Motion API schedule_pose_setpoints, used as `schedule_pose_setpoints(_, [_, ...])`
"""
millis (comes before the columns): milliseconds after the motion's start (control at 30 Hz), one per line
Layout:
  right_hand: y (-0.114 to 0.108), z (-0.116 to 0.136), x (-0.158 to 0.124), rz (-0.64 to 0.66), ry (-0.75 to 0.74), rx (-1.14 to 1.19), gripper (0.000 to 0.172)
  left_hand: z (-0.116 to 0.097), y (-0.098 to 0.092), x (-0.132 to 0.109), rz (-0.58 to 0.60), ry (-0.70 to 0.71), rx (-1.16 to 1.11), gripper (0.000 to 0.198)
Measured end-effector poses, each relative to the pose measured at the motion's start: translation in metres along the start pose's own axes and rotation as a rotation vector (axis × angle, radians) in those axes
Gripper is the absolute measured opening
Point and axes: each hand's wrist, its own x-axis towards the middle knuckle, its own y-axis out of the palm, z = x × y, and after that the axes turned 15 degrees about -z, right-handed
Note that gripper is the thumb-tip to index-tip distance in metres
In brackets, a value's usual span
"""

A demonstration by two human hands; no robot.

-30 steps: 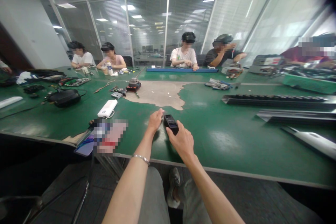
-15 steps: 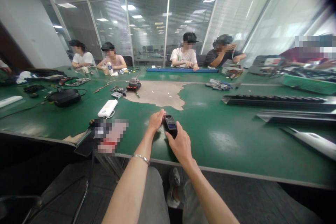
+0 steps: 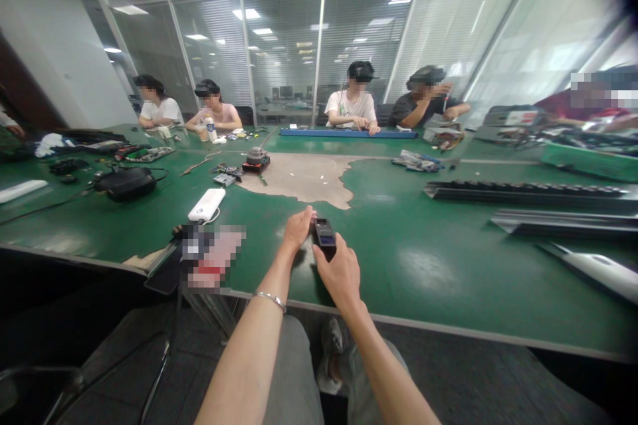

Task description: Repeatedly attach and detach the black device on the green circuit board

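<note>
A small black device (image 3: 323, 234) with a bluish screen is held over the near part of the green table (image 3: 428, 259). My right hand (image 3: 339, 272) is wrapped round its near end. My left hand (image 3: 298, 227), a silver bracelet on that wrist, grips its far left side with curled fingers. Both hands are closed on the device, just beyond the table's front edge.
A white power bank (image 3: 207, 204) and a blurred item (image 3: 212, 255) lie left of my hands. A black pouch (image 3: 129, 183), small parts (image 3: 255, 160), long black strips (image 3: 523, 191) and a worn bare patch (image 3: 304, 179) sit farther out. Several people sit along the far side.
My right hand slid left and closer round the device, which now stands more upright. The left hand closed on its top. The view shifted slightly.
</note>
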Motion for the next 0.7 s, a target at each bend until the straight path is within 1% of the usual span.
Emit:
schedule_pose_setpoints(100, [-0.004, 0.001, -0.001, -0.002, -0.006, 0.018, 0.052, -0.001, 0.0, 0.0, -0.012, -0.007, 0.0, 0.061])
schedule_pose_setpoints(200, [-0.006, 0.002, -0.001, -0.007, -0.003, 0.033, 0.047, -0.001, 0.0, 0.0, -0.027, -0.003, -0.03, 0.054])
schedule_pose_setpoints(300, [-0.007, 0.003, 0.001, -0.005, 0.015, 0.038, 0.047, 0.0, 0.001, 0.001, -0.044, -0.005, -0.073, 0.045])
schedule_pose_setpoints(367, [-0.008, 0.003, 0.003, 0.007, 0.028, 0.049, 0.046, 0.002, 0.001, 0.002, -0.054, -0.005, -0.078, 0.043])
schedule_pose_setpoints(533, [-0.009, 0.001, 0.009, 0.014, 0.036, 0.12, 0.043, 0.006, 0.0, 0.004, -0.059, 0.067, -0.053, 0.041])
schedule_pose_setpoints(700, [-0.015, 0.004, 0.024, -0.046, 0.052, 0.204, 0.048, 0.012, 0.001, 0.006, -0.151, 0.046, -0.131, 0.042])
